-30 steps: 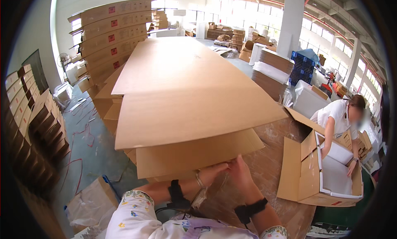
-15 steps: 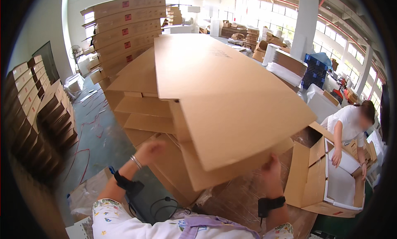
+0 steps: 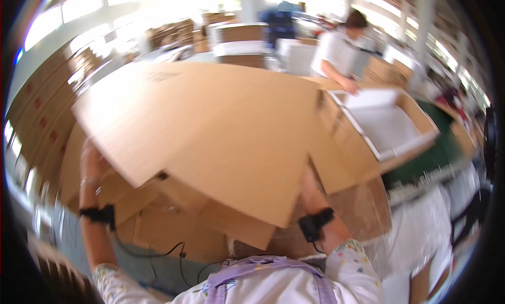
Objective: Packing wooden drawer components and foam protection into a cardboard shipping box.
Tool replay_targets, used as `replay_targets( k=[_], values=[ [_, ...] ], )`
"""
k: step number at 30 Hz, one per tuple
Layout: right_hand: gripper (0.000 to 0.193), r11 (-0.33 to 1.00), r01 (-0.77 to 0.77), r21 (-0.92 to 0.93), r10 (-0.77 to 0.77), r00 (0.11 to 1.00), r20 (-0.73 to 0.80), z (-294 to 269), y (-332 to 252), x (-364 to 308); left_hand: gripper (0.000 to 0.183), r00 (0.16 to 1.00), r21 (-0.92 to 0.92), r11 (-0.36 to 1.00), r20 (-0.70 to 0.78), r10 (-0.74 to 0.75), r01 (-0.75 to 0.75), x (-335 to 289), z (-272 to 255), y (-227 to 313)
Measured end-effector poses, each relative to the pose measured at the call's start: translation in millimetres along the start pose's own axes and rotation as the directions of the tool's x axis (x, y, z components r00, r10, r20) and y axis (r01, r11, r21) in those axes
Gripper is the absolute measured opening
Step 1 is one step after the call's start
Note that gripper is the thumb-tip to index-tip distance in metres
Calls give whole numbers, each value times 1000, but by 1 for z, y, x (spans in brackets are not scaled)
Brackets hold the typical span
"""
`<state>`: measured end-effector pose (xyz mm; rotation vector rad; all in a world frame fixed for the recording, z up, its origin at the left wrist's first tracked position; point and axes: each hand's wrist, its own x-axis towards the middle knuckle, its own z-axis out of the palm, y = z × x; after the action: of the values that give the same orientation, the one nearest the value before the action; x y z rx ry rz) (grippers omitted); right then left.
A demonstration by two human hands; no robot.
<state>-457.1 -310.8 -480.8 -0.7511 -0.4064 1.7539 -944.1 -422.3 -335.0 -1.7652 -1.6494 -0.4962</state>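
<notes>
A large brown cardboard box [image 3: 226, 130] with broad flat panels spans the middle of the head view, slightly smeared by motion. At its left edge is my left hand [image 3: 91, 154], blurred, its fingers partly behind the panel and closed on that edge. My right forearm [image 3: 310, 191] reaches up under the box's near right part. The panel covers my right hand, so its fingers do not show. Below the near edge hang more cardboard flaps [image 3: 231, 220]. Both wrists wear black straps, and a cable [image 3: 152, 254] runs from the left one.
At the right a co-worker [image 3: 334, 51] in white reaches into an open carton [image 3: 363, 156] with white lining, beside a green surface [image 3: 421, 146]. Tall carton stacks [image 3: 39, 112] stand at the left. A brown tabletop [image 3: 363, 214] and clear plastic sheeting [image 3: 415, 230] lie near my right arm.
The view has swung to the right. My left hand has gone from beside the cardboard box to its left edge. My right hand, visible at the near edge before, is now under the panel.
</notes>
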Motion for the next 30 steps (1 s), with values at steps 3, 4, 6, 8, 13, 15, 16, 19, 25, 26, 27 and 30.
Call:
replay_targets(
  k=[3, 4, 6, 8, 13, 15, 16, 19, 25, 26, 27, 30],
  values=[
    [40, 964, -117, 239, 46, 957, 285, -27, 16, 25, 45, 998, -86, 995, -39, 49, -52, 10, 2, -15],
    [45, 966, -81, 246, -3, 947, 323, -25, 18, 18, 40, 1000, -111, 994, 20, 19, -17, 13, -2, -11],
    [51, 966, -14, 257, -77, 937, 340, -25, 16, 1, 28, 985, -209, 969, 137, -102, 129, 23, -2, 11],
    [55, 968, -35, 249, -72, 910, 407, -19, 17, -15, 28, 992, -171, 981, 105, -73, 90, 17, 4, -13],
    [52, 991, 40, 131, -102, 851, 516, 1, 19, -52, 30, 977, -12, 999, 209, 33, -31, 18, 10, -24],
    [58, 1000, -1, -22, 11, 883, 470, 9, 26, -58, 30, 965, 55, 995, 256, 60, -77, 18, 9, -26],
    [54, 1000, -24, 6, 19, 894, 448, 13, 31, -60, 31, 958, 85, 991, 276, 75, -103, 21, 7, -22],
    [45, 984, -175, 24, 141, 858, 494, 9, 50, -57, 37, 942, -82, 997, 336, 17, 11, 25, 2, 4],
    [38, 947, -240, 215, 95, 847, 523, -11, 95, -30, 52, 938, 74, 990, 337, 85, -116, 39, -12, 27],
    [38, 945, -244, 217, 98, 846, 524, -13, 100, -31, 52, 932, 39, 992, 349, 100, -121, 40, -5, 21],
    [40, 950, -246, 194, 107, 836, 539, -14, 104, -32, 52, 925, 4, 992, 362, 116, -125, 39, -2, 17],
    [42, 945, -268, 189, 134, 843, 521, -11, 103, -51, 53, 916, -34, 997, 395, 74, -66, 41, -2, 20]
  ],
)
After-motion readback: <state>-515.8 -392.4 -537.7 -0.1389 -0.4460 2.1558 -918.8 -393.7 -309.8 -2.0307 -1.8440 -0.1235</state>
